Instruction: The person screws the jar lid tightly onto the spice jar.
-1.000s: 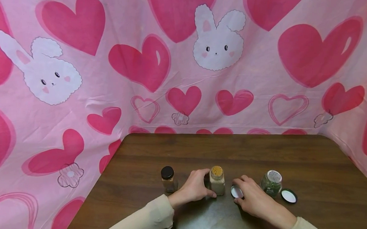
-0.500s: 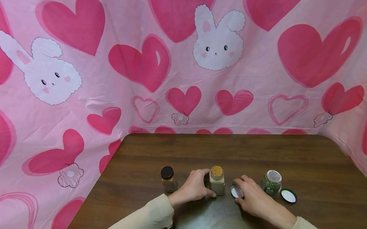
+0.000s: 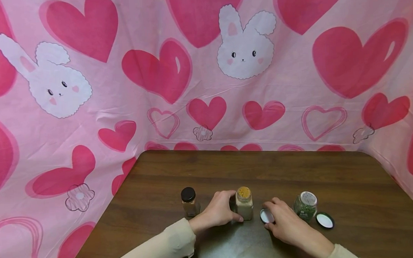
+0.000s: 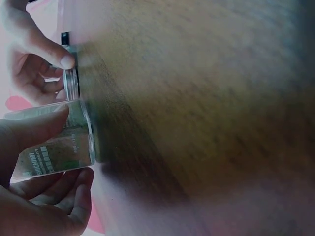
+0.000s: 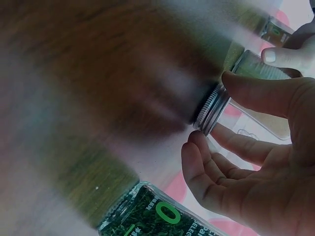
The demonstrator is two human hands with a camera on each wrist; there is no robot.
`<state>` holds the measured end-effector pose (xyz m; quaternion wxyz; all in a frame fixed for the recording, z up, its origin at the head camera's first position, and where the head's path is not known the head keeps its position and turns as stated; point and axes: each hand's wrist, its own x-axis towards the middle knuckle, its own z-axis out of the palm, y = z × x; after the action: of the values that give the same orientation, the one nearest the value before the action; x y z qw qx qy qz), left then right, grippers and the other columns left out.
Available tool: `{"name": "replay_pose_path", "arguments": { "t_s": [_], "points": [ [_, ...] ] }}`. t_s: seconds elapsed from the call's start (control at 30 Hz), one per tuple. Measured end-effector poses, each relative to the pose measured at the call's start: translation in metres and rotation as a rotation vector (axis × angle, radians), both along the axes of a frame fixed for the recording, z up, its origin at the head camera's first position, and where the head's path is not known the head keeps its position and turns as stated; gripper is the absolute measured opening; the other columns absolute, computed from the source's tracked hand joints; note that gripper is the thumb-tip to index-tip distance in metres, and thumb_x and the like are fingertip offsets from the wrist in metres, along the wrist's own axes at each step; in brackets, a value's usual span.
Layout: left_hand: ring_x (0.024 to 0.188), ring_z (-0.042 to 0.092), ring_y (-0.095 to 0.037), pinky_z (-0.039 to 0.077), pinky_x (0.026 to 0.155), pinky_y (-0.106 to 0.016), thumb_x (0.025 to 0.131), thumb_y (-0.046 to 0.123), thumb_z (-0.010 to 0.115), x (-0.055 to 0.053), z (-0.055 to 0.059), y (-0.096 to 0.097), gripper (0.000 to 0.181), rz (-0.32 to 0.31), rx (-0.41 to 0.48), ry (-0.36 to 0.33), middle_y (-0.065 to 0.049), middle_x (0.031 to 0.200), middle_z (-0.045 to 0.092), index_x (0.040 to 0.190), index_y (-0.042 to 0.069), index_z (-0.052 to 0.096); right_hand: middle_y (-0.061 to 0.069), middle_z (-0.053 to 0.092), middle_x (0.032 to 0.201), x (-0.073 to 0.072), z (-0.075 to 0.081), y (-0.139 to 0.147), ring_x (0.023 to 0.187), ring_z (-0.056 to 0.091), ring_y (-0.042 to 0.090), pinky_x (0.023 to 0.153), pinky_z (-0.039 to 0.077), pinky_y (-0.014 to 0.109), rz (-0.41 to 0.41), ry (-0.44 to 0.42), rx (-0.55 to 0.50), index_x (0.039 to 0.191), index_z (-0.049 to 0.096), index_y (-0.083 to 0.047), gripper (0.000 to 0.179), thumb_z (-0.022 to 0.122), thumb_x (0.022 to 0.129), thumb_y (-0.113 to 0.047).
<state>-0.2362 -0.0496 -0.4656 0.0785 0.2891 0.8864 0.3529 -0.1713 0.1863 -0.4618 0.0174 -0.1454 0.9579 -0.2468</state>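
Within left grip (image 3: 218, 210), uncapped jar (image 3: 245, 209)

The location is an improvised tabletop booth, indicated by pink heart-and-rabbit-printed sheeting (image 3: 204, 83) bordering a brown wood-grain rounded-corner table (image 3: 249, 165).

You have one table (image 3: 249, 165) with three jars on it: a left jar (image 3: 192, 209), a middle jar (image 3: 245, 210) and a right jar (image 3: 304, 210). You count three lids: the first lid (image 3: 188, 194) on the left jar, the second lid (image 3: 267, 216) at your right hand (image 3: 285, 222), the third lid (image 3: 324, 221) near the right jar. With your left hand (image 3: 217, 211), that makes two hands, in two sleeves (image 3: 163, 244). On the pink cloth (image 3: 294, 83) you see two rabbits, a left rabbit (image 3: 59, 93) and a right rabbit (image 3: 246, 60), and three flowers (image 3: 79, 196).
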Motion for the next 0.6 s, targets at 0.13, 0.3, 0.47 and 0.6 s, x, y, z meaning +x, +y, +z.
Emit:
{"name": "replay_pose_path", "arguments": {
  "t_s": [0.13,0.3,0.47,0.6],
  "points": [
    [0.09,0.064,-0.004,0.053,0.082,-0.025,0.068,0.017,0.102,0.0003,0.0002,-0.0004,0.055,0.002,-0.003,0.0,0.009,0.099,0.071,0.115,0.011,0.073,0.008,0.06,0.1,-0.0006,0.0001,-0.0001,0.089,0.059,0.024,0.077,0.052,0.048,0.0,-0.01,0.0,0.112,0.07,0.001,0.044,0.094,0.075,-0.006],
    [0.09,0.063,-0.003,0.053,0.082,-0.025,0.069,0.017,0.102,0.0008,0.0001,-0.0008,0.055,0.002,0.003,-0.01,0.009,0.1,0.071,0.116,0.011,0.073,0.009,0.059,0.101,-0.0021,0.0002,-0.0006,0.09,0.059,0.025,0.078,0.052,0.049,-0.003,-0.036,0.002,0.113,0.07,0.001,0.044,0.094,0.076,-0.006],
    [0.09,0.064,-0.003,0.053,0.082,-0.025,0.069,0.016,0.102,0.0007,-0.0004,-0.0011,0.056,-0.001,0.009,-0.013,0.009,0.1,0.071,0.116,0.011,0.073,0.008,0.06,0.1,-0.001,0.0001,-0.0005,0.09,0.059,0.024,0.077,0.052,0.048,0.0,-0.014,0.007,0.112,0.07,0.0,0.044,0.094,0.076,-0.006],
    [0.09,0.064,-0.003,0.053,0.082,-0.025,0.069,0.016,0.102,0.0006,-0.0007,-0.0013,0.056,0.0,0.011,-0.016,0.01,0.1,0.071,0.117,0.011,0.073,0.007,0.06,0.1,-0.0006,0.0006,-0.0003,0.09,0.059,0.023,0.077,0.052,0.047,0.006,-0.005,0.014,0.112,0.071,-0.001,0.043,0.094,0.076,-0.007]
  ]
}}
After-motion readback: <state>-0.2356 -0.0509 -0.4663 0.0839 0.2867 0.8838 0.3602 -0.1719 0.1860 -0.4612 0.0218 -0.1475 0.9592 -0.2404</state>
